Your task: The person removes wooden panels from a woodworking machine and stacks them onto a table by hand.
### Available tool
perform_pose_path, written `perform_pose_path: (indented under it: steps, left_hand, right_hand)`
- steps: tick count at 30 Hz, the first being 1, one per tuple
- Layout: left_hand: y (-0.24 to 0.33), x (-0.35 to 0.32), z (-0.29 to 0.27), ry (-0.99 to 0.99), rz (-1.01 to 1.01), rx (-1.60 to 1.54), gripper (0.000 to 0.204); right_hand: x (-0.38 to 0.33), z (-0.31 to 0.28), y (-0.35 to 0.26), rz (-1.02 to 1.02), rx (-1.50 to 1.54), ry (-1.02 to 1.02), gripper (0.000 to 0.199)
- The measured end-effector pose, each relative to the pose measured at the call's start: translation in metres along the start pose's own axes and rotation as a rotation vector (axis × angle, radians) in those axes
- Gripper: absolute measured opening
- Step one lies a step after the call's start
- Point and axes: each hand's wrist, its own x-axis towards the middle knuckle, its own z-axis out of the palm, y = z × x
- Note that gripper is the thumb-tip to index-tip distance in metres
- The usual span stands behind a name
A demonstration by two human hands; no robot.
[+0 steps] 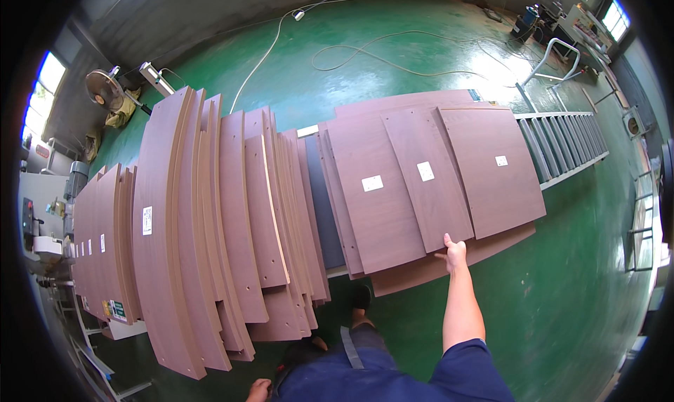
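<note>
Evidently every board in the row left of the roller conveyor (562,146) wears a white label: one label (425,171) on the middle board (434,205), another on the board nearest the conveyor (495,198), a third on the board farther left (379,219). Their dark print is too small to read. Well left of the conveyor, a tall stack (158,261) bears a taller label (also unreadable), and the farthest stack (105,254) has a yellow-and-green sticker (116,309) near its foot.

The boards are flat, reddish brown and finely grained, some with gently curved ends and small round holes; one strip of edge (274,209) shows pale. The conveyor itself is grey metal, a ladder-like run of round bars.

Left of the conveyor, the right hand (455,251) is closed on the middle board's lower edge, thumb on its face. The left hand (260,390), much farther left of the conveyor, is partly cut off; how far open it is, I cannot tell.
</note>
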Motion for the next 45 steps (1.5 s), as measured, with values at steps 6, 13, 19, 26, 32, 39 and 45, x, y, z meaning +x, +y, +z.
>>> perform_pose_path:
  steps: [6, 13, 19, 26, 32, 39, 45]
  left_hand:
    - [-0.015, -0.005, -0.016, -0.038, -0.259, -0.277, 0.024]
    - [-0.030, -0.036, 0.010, -0.030, -0.305, -0.352, 0.024]
    - [-0.026, -0.062, 0.026, 0.011, -0.220, -0.292, 0.025]
    - [-0.020, -0.040, 0.019, 0.061, -0.353, -0.433, 0.019]
    - [-0.043, -0.031, 0.017, 0.104, -0.331, -0.487, 0.025]
    - [-0.182, -0.035, 0.027, 0.245, -0.240, -0.638, 0.021]
    - [-0.351, 0.008, 0.015, 0.290, -0.265, -0.779, 0.027]
  right_hand:
    - [-0.003, 0.001, -0.031, -0.215, -1.114, 0.380, 0.058]
    - [0.093, 0.060, -0.077, -0.382, -1.036, 0.116, 0.084]
    - [0.097, 0.102, -0.070, -0.390, -1.027, 0.057, 0.089]
    - [0.100, 0.126, -0.055, -0.579, -1.345, 0.250, 0.086]
    - [0.044, 0.116, -0.010, -0.673, -0.702, 0.096, 0.054]
    - [-0.035, 0.271, -0.090, -0.969, -0.348, -0.430, 0.033]
    - [-0.565, 0.413, -0.103, -1.304, -0.226, -0.939, 0.027]
